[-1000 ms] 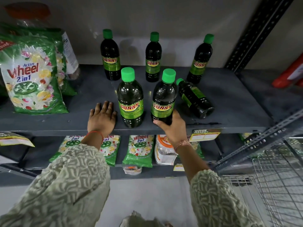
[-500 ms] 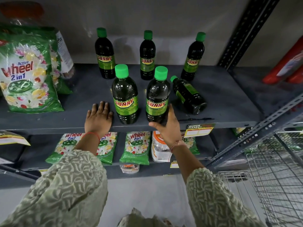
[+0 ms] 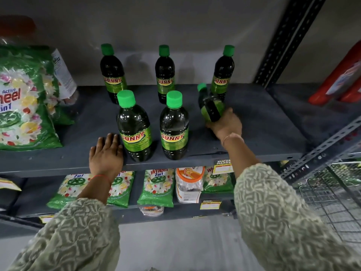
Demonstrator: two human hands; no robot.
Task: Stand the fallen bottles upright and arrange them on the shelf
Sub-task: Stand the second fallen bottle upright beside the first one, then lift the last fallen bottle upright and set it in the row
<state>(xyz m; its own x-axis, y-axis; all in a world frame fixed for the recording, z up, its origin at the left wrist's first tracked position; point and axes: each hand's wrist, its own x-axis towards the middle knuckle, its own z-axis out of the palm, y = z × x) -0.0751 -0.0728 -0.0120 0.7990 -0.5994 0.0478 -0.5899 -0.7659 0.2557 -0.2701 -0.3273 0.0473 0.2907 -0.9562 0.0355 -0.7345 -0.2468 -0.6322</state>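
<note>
A person in patterned pale-green sleeves reaches both hands onto a dark grey shelf (image 3: 263, 122). The right hand (image 3: 226, 125) is wrapped around the lower body of a dark bottle with a green cap, the tilted bottle (image 3: 211, 106). It leans with its cap pointing up and away from the hand, its base hidden in the grip. The left hand (image 3: 106, 154) lies flat, palm down, fingers together, on the front edge of the shelf and holds nothing.

Just right of the left hand stands the front left bottle (image 3: 134, 130), upright, almost touching the fingertips. Between it and the right hand stands the front middle bottle (image 3: 173, 128), also upright. Beyond the hands, near the wall, three more bottles stand upright: the back left bottle (image 3: 112, 75), the back middle bottle (image 3: 165, 75), and the back right bottle (image 3: 223, 73), which is just behind the tilted one.

Far left of the left hand sits a large green detergent bag (image 3: 23, 102). Below the hands, a lower shelf holds smaller detergent packets (image 3: 156, 186).
</note>
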